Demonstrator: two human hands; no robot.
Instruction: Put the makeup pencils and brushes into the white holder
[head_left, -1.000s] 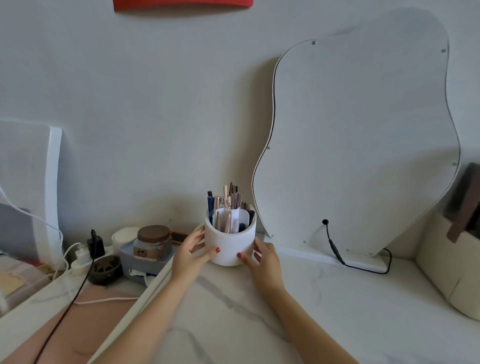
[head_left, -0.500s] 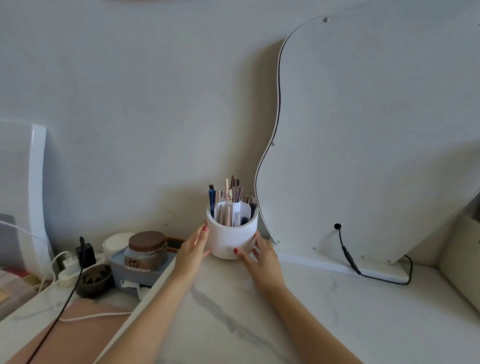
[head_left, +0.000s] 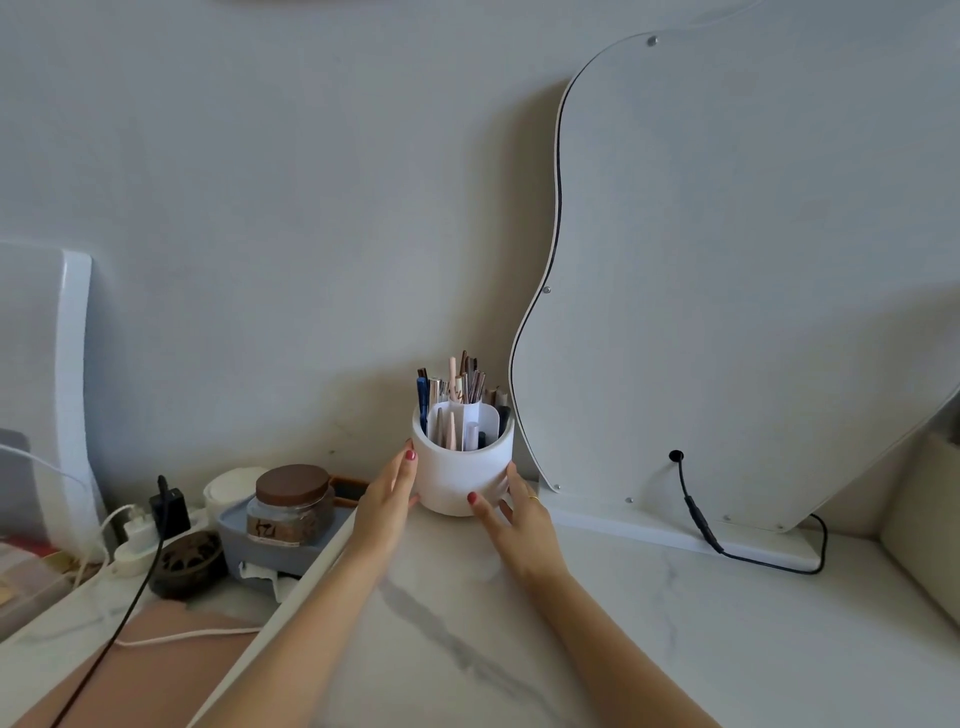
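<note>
Now both hands cup the holder from either side. The left hand lies flat against its left wall, fingers together and pointing up, one red nail near the rim. The right hand curves around the lower right wall, thumb across the front, the other fingers wrapped behind; a ring shows on one finger. Whether either hand presses or only touches, I cannot tell.

The holder stands upright on the marble top, near the wall. Inside, white dividers split it into compartments, and the pencils and brushes stand in them, the taller ones bunched at the back and rising above the rim, a few shorter ones in the front cells.

Just right of the holder, a wavy board leans on the wall on a white base, with a black cable trailing from it. To the left, lower down, a jar with a brown lid sits in a grey tray, with a plug strip, a dark bowl and loose cords nearby.
</note>
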